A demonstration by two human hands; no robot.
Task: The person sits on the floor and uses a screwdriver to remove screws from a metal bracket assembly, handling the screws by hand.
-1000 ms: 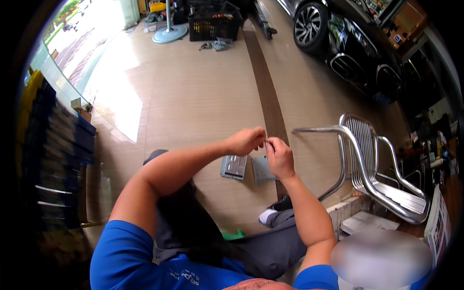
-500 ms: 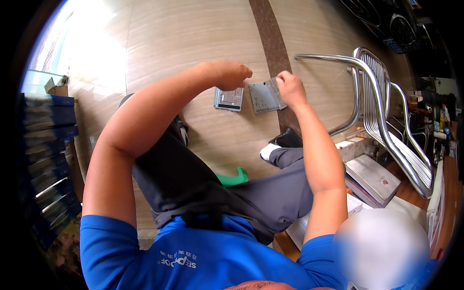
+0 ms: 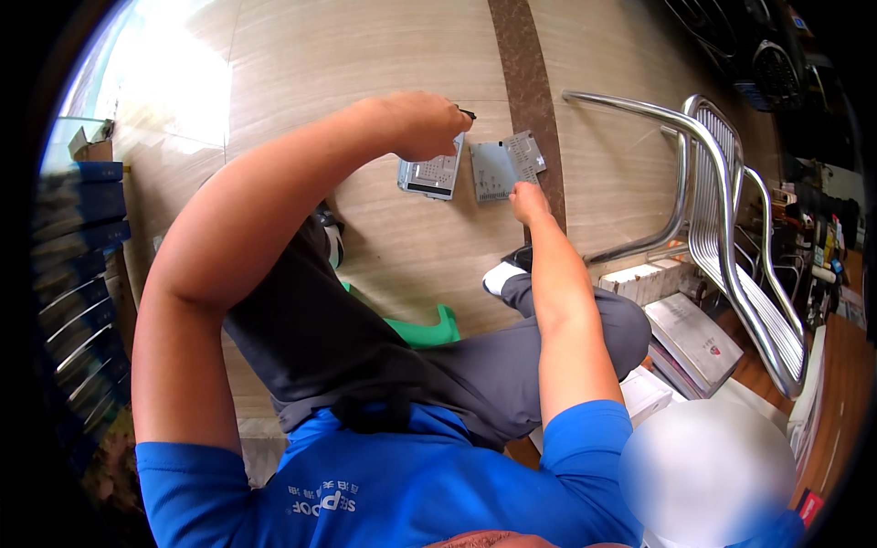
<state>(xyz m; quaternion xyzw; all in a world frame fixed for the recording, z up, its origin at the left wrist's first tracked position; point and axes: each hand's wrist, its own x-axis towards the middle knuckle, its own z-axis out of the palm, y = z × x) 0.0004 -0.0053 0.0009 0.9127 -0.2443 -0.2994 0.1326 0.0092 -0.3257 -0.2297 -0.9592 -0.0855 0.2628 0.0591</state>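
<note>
On the floor ahead of me lies a shallow grey metal box (image 3: 431, 179) with a perforated, label-like face and a dark strip along its near edge. My left hand (image 3: 427, 126) hovers over its far end, fingers closed around a small dark object (image 3: 468, 114) whose tip pokes out; its kind is not clear. Just right of the box is a flat grey metal plate (image 3: 493, 169) with holes and slots. My right hand (image 3: 530, 201) has its fingers closed at the plate's near right corner, touching that edge.
A tubular metal chair (image 3: 713, 210) stands at the right. Books (image 3: 699, 338) lie below it. A green plastic piece (image 3: 429, 329) shows between my legs. Blue-spined stacks (image 3: 91, 219) line the left side. A blurred pale round shape (image 3: 708, 475) fills the lower right.
My right hand has slid from the plate's far right side to its near right corner, uncovering the far edge. A dark tip now shows at my left fingers, which remain over the box.
</note>
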